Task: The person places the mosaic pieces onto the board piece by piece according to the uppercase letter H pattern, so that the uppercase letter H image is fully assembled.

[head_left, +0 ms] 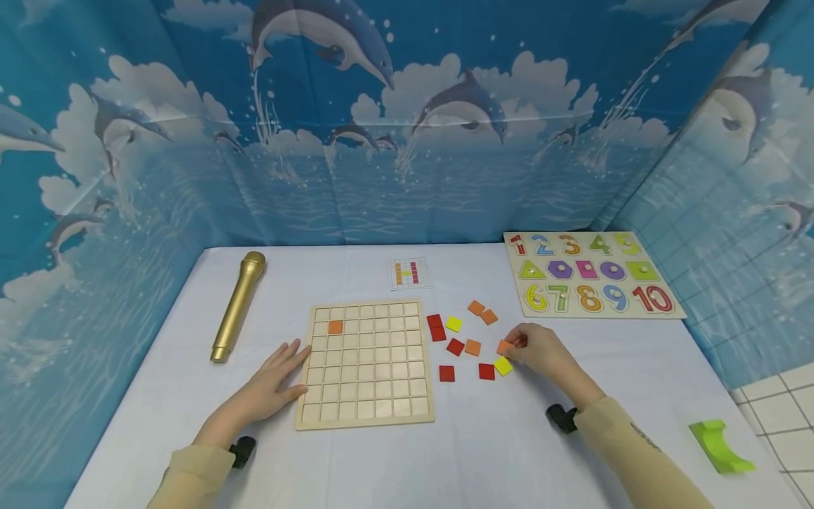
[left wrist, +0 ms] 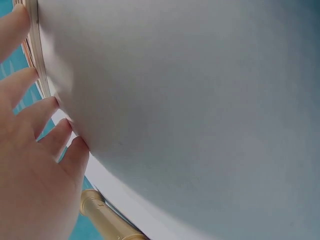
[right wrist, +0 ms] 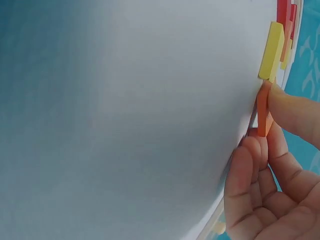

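Observation:
My left hand lies with straight, spread fingers against the left edge of a wooden grid board. One orange square tile sits in a cell near the board's upper left. To the right of the loose tiles, my right hand pinches another orange square tile between thumb and fingers, low over the white table. A yellow tile lies right beside that pinch. Between board and right hand are scattered several red tiles, a second yellow tile and a few orange tiles.
Behind the board lies a small pattern card with coloured squares. A gold microphone rests at the left. At the back right is a number-and-shape puzzle board, and a green curved block stands at the right edge.

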Demonstrator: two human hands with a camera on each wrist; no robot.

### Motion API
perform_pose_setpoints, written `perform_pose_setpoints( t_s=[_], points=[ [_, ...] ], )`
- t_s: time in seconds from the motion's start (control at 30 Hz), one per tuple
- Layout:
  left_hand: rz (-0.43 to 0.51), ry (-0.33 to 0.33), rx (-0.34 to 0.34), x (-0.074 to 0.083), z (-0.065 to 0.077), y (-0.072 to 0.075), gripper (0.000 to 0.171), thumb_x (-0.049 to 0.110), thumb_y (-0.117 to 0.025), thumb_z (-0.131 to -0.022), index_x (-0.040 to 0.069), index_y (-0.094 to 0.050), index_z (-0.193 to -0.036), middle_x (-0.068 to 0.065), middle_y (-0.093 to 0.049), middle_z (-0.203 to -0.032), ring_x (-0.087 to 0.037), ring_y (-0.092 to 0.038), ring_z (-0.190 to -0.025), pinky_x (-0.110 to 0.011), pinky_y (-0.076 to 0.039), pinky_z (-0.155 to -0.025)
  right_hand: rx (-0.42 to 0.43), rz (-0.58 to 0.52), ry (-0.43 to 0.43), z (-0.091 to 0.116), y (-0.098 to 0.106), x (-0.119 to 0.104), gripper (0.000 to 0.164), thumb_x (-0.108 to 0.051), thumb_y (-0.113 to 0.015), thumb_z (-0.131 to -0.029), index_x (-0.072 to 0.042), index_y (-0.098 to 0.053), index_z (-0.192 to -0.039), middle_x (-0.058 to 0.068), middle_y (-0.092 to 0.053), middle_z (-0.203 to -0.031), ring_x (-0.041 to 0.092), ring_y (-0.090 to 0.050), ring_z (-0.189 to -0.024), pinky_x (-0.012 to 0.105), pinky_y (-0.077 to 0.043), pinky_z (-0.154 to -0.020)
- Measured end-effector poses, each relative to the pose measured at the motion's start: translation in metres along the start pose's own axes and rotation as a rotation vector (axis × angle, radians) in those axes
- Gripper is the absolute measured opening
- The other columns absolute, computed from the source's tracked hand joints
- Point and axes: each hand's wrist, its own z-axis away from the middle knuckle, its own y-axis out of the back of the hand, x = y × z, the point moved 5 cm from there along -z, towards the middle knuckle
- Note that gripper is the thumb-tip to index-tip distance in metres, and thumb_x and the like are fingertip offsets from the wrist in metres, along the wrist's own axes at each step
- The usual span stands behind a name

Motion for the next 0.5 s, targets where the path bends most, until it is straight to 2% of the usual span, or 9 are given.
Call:
perform_pose_setpoints(
  t_s=[0.13, 0.3, 0.4, 0.5],
  points=[
    [0.003, 0.002, 0.0, 0.0, 0.001, 0.0, 0.071, 0.029, -0.066, -0.094, 0.01, -0.033, -0.154, -0.021, -0.019, -0.162, -0.047, -0.011, -0.149, -0.069, -0.018, -0.115, -0.021, -0.026, -0.021, 0.002, 0.0, 0.002, 0.024, -0.019, -0.075, -0.087, -0.003, -0.064, -0.1, 0.007, -0.061, -0.087, 0.02, -0.053, -0.081, 0.026, -0.048, -0.068],
    [0.001, -0.001, 0.003, 0.0, 0.002, 0.0, 0.071, 0.028, -0.066, -0.094, 0.01, -0.034, -0.154, -0.021, -0.02, -0.162, -0.047, -0.012, -0.149, -0.07, -0.018, -0.114, -0.044, -0.056, 0.0, 0.002, 0.004, 0.002, 0.024, -0.021, -0.076, -0.087, -0.005, -0.065, -0.1, 0.006, -0.062, -0.087, 0.019, -0.054, -0.081, 0.026, -0.048, -0.069],
    [-0.01, 0.001, 0.003, 0.001, 0.001, 0.001, 0.071, 0.028, -0.067, -0.093, 0.01, -0.034, -0.153, -0.022, -0.02, -0.162, -0.048, -0.013, -0.149, -0.069, -0.019, -0.114, -0.051, -0.084, 0.031, 0.0, 0.007, -0.005, 0.022, -0.021, -0.075, -0.088, -0.005, -0.066, -0.101, 0.005, -0.064, -0.087, 0.019, -0.055, -0.08, 0.026, -0.048, -0.07],
    [-0.021, 0.003, 0.001, 0.002, 0.001, 0.001, 0.071, 0.028, -0.067, -0.093, 0.009, -0.034, -0.153, -0.023, -0.02, -0.162, -0.048, -0.013, -0.148, -0.069, -0.019, -0.115, -0.053, -0.12, 0.075, -0.004, 0.006, -0.024, 0.021, -0.02, -0.074, -0.089, -0.005, -0.067, -0.102, 0.005, -0.065, -0.088, 0.019, -0.056, -0.08, 0.026, -0.048, -0.071]
  ],
)
